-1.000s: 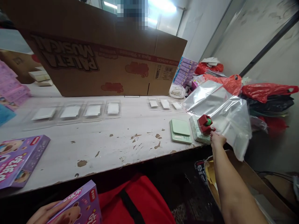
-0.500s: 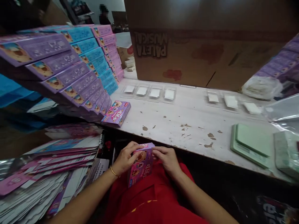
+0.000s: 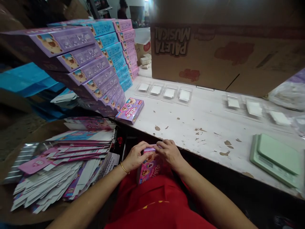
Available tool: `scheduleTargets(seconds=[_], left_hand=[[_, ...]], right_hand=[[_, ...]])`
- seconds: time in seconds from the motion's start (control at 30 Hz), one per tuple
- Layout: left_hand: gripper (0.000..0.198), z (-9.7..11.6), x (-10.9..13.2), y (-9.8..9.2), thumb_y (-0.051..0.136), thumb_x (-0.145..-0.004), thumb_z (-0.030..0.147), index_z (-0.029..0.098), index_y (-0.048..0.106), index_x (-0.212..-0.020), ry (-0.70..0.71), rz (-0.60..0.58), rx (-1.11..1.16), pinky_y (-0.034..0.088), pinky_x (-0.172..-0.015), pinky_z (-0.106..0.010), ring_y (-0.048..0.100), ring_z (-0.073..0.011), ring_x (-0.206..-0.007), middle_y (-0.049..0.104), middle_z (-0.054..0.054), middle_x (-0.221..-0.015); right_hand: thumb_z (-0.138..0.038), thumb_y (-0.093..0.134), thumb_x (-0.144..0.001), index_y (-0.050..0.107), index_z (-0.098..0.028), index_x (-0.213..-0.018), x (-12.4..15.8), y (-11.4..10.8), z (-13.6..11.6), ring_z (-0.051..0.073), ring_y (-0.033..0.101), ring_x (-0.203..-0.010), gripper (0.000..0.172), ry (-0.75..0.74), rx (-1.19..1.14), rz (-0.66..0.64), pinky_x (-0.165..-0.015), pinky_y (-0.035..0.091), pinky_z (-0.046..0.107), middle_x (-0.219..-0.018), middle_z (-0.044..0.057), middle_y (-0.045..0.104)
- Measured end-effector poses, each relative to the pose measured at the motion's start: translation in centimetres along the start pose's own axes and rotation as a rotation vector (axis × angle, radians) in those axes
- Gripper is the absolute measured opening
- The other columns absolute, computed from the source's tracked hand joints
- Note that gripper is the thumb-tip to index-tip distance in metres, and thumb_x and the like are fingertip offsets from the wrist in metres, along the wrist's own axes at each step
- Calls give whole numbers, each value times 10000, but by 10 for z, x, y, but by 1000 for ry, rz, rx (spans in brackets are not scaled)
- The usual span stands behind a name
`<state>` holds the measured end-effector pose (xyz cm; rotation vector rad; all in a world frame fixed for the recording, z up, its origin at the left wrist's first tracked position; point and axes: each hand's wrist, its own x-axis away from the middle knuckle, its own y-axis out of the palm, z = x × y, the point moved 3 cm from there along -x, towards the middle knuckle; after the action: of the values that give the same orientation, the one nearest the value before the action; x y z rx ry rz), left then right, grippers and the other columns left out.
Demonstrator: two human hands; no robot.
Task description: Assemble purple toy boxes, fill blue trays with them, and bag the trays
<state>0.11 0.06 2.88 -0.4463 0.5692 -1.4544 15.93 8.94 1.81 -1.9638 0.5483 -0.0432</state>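
A small purple carton (image 3: 150, 168) with cartoon pictures stands on end against my red clothing, just below the table's front edge. My left hand (image 3: 138, 156) is closed around its left side, fingers bent over the top. On the right, my right hand (image 3: 168, 153) grips the upper corner, its fingertips lying across the top end. The two hands nearly meet there, and they hide most of that end. Another purple carton (image 3: 130, 110) lies flat on the table's left front edge, close to the stacked boxes.
Tall stacks of purple boxes (image 3: 95, 84), with blue and pink ones, rise at left. Flat unfolded cartons (image 3: 54, 171) are heaped below them. Clear trays with white packets (image 3: 168, 93) line the table (image 3: 176, 127). A green scale (image 3: 276, 159) sits right; a large cardboard box (image 3: 214, 60) stands behind.
My right hand has moved from the carton's upper right corner over its top, fingers now laid across it. The view has turned left, so the surroundings appear farther right.
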Motion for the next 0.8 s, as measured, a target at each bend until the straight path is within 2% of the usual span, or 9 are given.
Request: scheduleTargets(seconds=[0.07,0.2,0.33,0.4,0.5,0.6,0.67,0.73,0.8], left_hand=[[254,4,0,-4,576,-789,277,187,607,-1025,-6,17,18,439,-838,-314,562,-183,-912,611,-58,-966],[300,10,-3,-27,600,-782,306,184,567,-1054,-79,180,129,438,-842,-294,561,-179,-935,586,-56,-1022],[501,0,10,-57,528,-809,455,207,406,-1227,-181,452,499,491,-708,-264,595,-145,-817,519,-77,-1123],[457,-17,34,-67,431,-847,488,199,425,-1201,-253,633,542,495,-732,-281,600,-157,-852,522,-85,-1110],[392,-52,91,-73,452,-836,465,186,499,-1108,-485,798,230,471,-800,-283,591,-164,-906,571,-70,-1032],[396,-91,152,-79,441,-832,436,161,491,-1113,-739,832,-49,470,-772,-283,596,-167,-865,581,-81,-1015],[407,-115,186,-87,440,-826,398,120,482,-1121,-879,840,-117,468,-757,-310,598,-188,-848,577,-115,-1014],[400,-136,215,-95,496,-789,353,105,500,-1103,-1013,807,-191,450,-787,-333,588,-218,-898,583,-132,-1012],[405,-152,237,-101,570,-733,338,127,530,-1076,-1124,735,-255,425,-828,-346,570,-245,-964,598,-126,-1008]], right_hand=[[-352,569,-818,530,-314,-1216,-5,-2,6,241,496,-1031,402,0,-150,-76,-880,405,399,-1165,62,564],[-473,631,-736,417,-273,-1312,-1,6,-1,246,484,-1141,646,181,-786,-16,-935,419,391,-1296,69,482],[-441,591,-781,510,-230,-1214,-6,16,-29,245,569,-1037,489,319,-1223,-10,-901,457,408,-1172,66,593],[-434,621,-757,567,-202,-1129,-27,12,-30,245,601,-972,442,409,-1287,45,-846,491,390,-1105,70,631],[-451,679,-692,619,-168,-1004,-85,2,-13,218,644,-799,425,585,-1308,158,-658,536,305,-939,71,681],[-477,689,-666,628,-145,-950,-147,-2,4,160,630,-634,440,677,-1315,249,-551,525,249,-819,72,681],[-508,643,-701,615,-137,-991,-174,2,8,146,626,-628,471,669,-1301,253,-557,535,253,-908,99,668],[-501,645,-704,600,-146,-1054,-179,10,7,159,640,-707,500,637,-1233,195,-579,546,258,-1068,117,627],[-451,696,-671,602,-164,-1082,-165,22,7,174,643,-792,510,612,-1154,96,-607,548,246,-1144,104,598]])
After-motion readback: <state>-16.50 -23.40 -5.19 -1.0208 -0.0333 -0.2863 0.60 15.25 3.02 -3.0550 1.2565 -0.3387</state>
